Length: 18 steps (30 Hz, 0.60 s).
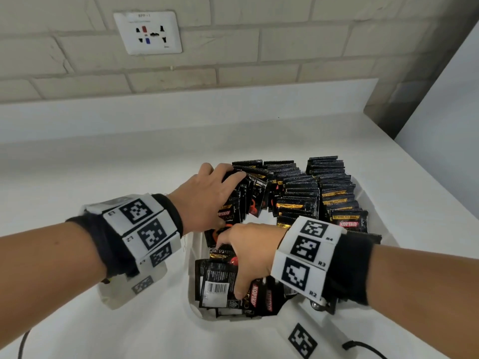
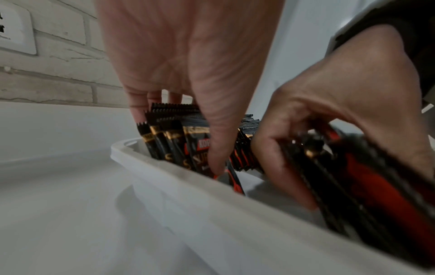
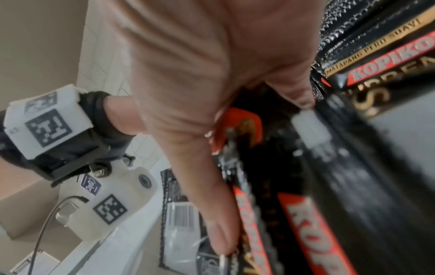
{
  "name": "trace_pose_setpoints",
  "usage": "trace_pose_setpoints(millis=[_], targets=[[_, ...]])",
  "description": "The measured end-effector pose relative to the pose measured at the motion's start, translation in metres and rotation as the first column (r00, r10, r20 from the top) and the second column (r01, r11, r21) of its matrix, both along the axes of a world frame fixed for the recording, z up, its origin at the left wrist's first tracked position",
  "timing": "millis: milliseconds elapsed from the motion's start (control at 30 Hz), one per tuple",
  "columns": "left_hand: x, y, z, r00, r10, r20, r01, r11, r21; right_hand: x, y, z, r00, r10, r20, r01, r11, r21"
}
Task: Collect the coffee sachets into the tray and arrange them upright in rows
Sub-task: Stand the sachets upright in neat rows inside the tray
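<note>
A white tray on the white counter holds several rows of black Kopiko coffee sachets standing on edge. My left hand grips a stack of upright sachets at the tray's far left, fingers behind and thumb in front. My right hand grips a tilted bundle of sachets in the tray's near left part, thumb on the barcode side. In the left wrist view that bundle leans inside the tray's rim. The right wrist view shows the right hand around red-and-black packets.
Behind the counter stands a white brick wall with a power socket. A white panel borders the counter on the right. A black cable lies near the front edge. Bare counter stretches left of the tray.
</note>
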<state>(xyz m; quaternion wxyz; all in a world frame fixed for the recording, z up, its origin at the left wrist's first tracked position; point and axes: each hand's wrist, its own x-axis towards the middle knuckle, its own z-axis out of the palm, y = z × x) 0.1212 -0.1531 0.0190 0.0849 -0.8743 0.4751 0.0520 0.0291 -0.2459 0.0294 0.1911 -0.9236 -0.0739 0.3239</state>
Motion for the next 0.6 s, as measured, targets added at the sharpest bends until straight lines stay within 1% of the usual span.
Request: trace_pose_setpoints(millis=[133,233,300,400,500,600], targets=[[-0.004,0.002,0.002,1.000,0.001,0.001,-0.001,1.000,-0.015,-0.002,-0.002,0.006,0.991,-0.116,0.068,0.107,0.986,0.126],[-0.003,0.003,0.004,0.999,0.013,0.034,-0.013,1.000,0.013,-0.003,-0.010,0.016,0.970,-0.235,0.067,0.207,0.936,0.286],[-0.003,0.004,0.007,0.999,0.039,0.020,-0.039,0.999,0.023,-0.003,-0.017,0.023,0.948,-0.315,0.053,0.270,0.879,0.393],[-0.002,0.005,0.014,0.995,0.095,-0.031,-0.095,0.995,-0.010,-0.005,-0.027,0.030,0.904,-0.428,0.020,0.344,0.753,0.561],[-0.002,0.008,0.024,0.985,0.149,-0.083,-0.154,0.986,-0.057,-0.007,-0.037,0.036,0.877,-0.481,0.013,0.355,0.665,0.657],[-0.004,0.011,0.040,0.961,0.201,-0.191,-0.235,0.956,-0.178,-0.010,-0.045,0.042,0.829,-0.559,-0.026,0.382,0.532,0.756]])
